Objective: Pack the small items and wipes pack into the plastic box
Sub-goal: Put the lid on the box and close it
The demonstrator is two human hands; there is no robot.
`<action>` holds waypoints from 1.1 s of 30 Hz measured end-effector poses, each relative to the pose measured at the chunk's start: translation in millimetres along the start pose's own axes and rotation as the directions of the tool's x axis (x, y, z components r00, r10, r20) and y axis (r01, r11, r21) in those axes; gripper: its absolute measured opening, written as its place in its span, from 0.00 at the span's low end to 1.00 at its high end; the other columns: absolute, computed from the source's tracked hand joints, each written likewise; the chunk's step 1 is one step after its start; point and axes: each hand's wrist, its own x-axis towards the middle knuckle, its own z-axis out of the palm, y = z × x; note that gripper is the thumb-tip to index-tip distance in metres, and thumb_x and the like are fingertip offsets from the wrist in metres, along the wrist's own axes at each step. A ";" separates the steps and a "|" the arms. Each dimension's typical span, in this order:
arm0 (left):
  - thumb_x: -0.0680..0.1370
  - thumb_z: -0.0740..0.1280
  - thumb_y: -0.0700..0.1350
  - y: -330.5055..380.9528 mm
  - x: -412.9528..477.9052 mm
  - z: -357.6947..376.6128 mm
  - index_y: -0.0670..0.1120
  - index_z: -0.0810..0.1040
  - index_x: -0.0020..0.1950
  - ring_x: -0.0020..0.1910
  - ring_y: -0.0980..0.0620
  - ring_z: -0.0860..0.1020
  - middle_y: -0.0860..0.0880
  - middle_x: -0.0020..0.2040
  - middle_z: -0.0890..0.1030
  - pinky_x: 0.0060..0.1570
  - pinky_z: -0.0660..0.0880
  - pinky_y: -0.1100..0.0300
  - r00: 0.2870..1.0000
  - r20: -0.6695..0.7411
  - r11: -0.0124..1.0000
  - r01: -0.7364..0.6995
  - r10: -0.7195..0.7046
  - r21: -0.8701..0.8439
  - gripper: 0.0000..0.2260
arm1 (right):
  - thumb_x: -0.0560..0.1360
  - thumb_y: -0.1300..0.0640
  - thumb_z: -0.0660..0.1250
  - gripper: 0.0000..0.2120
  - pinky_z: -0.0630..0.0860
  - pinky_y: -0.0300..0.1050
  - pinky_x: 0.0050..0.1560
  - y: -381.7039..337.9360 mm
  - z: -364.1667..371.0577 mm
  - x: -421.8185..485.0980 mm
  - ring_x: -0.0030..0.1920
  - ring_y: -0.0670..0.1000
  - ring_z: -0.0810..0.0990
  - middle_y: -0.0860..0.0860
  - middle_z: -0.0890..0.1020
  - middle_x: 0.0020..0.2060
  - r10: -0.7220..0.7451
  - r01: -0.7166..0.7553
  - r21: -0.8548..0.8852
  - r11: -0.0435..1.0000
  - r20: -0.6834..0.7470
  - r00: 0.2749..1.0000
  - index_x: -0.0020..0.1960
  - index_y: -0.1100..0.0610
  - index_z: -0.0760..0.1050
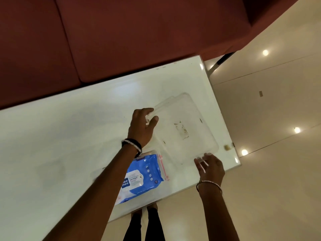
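A blue wipes pack [142, 176] lies inside a clear plastic box [156, 193] at the near edge of the white table [60, 136]. A thin pink item [164, 168] lies along the pack's right side in the box. Beyond the box, a clear lid [185, 129] with label residue is gripped by both hands. My left hand [142, 126] pinches the lid's far left corner. My right hand [211, 168] holds its near right corner. My left forearm hides part of the box and pack.
A dark red sofa [121, 32] runs along the table's far side. Glossy cream floor [269, 119] with light reflections lies to the right. A small pale object [226, 147] sits at the table's right edge. My legs [144, 225] show below the table's near edge.
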 end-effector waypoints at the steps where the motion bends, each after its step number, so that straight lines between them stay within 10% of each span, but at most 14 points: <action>1: 0.80 0.63 0.47 -0.7 -10.4 -10.2 0.46 0.75 0.62 0.57 0.44 0.78 0.43 0.62 0.72 0.57 0.77 0.49 0.999 -0.034 0.990 0.030 -0.035 -0.140 0.12 | 0.74 0.64 0.67 0.05 0.83 0.53 0.45 -5.3 1.6 -9.4 0.45 0.60 0.80 0.60 0.78 0.44 -0.013 0.010 0.063 0.998 0.037 0.999 0.49 0.62 0.77; 5: 0.80 0.55 0.56 -0.2 -58.8 -43.1 0.50 0.74 0.60 0.66 0.47 0.73 0.48 0.65 0.74 0.66 0.71 0.51 0.969 -0.045 0.799 0.174 -0.243 -0.575 0.16 | 0.69 0.58 0.65 0.06 0.81 0.61 0.53 -22.6 8.4 -43.0 0.44 0.61 0.82 0.56 0.80 0.36 -0.042 0.015 0.247 0.969 0.105 0.994 0.35 0.59 0.76; 9: 0.74 0.56 0.66 -16.3 -111.6 -72.0 0.47 0.72 0.68 0.69 0.51 0.71 0.52 0.67 0.76 0.70 0.66 0.48 0.938 -0.048 0.731 0.234 -0.343 -0.641 0.30 | 0.76 0.65 0.63 0.11 0.78 0.56 0.60 -18.3 12.1 -67.4 0.46 0.59 0.81 0.51 0.79 0.25 -0.053 0.003 0.200 0.980 0.243 0.969 0.36 0.60 0.78; 14: 0.75 0.66 0.39 -65.9 -167.0 -94.9 0.45 0.73 0.65 0.65 0.54 0.76 0.51 0.66 0.78 0.54 0.77 0.66 0.942 -0.105 0.610 0.119 -0.319 -0.784 0.18 | 0.69 0.74 0.69 0.12 0.79 0.46 0.60 9.2 1.3 -81.7 0.58 0.56 0.82 0.56 0.86 0.50 -0.157 0.214 -0.043 0.976 0.539 0.827 0.47 0.61 0.80; 24: 0.81 0.59 0.37 -115.0 -216.3 -90.4 0.46 0.59 0.76 0.73 0.59 0.63 0.53 0.75 0.64 0.74 0.61 0.52 0.955 -0.135 0.901 0.195 -0.265 -0.387 0.24 | 0.73 0.60 0.72 0.25 0.73 0.41 0.64 64.6 -9.5 -94.8 0.67 0.44 0.76 0.44 0.78 0.66 -0.206 0.562 -0.394 0.728 0.655 0.727 0.69 0.50 0.72; 28: 0.80 0.62 0.36 -127.1 -215.0 -90.6 0.45 0.60 0.76 0.73 0.56 0.66 0.51 0.75 0.66 0.73 0.64 0.54 0.957 -0.198 0.958 0.166 -0.213 -0.233 0.26 | 0.79 0.55 0.66 0.25 0.70 0.23 0.56 82.0 -13.7 -91.7 0.63 0.28 0.71 0.43 0.72 0.70 -0.241 0.653 -0.478 0.588 0.667 0.705 0.74 0.49 0.66; 33: 0.77 0.67 0.36 -140.2 -215.5 -83.3 0.48 0.62 0.75 0.71 0.56 0.69 0.52 0.73 0.69 0.69 0.68 0.61 0.935 -0.245 0.949 0.197 -0.258 -0.248 0.29 | 0.81 0.55 0.62 0.22 0.69 0.37 0.66 93.3 -12.7 -80.2 0.69 0.44 0.71 0.46 0.72 0.71 -0.282 0.702 -0.483 0.523 0.680 0.677 0.74 0.52 0.66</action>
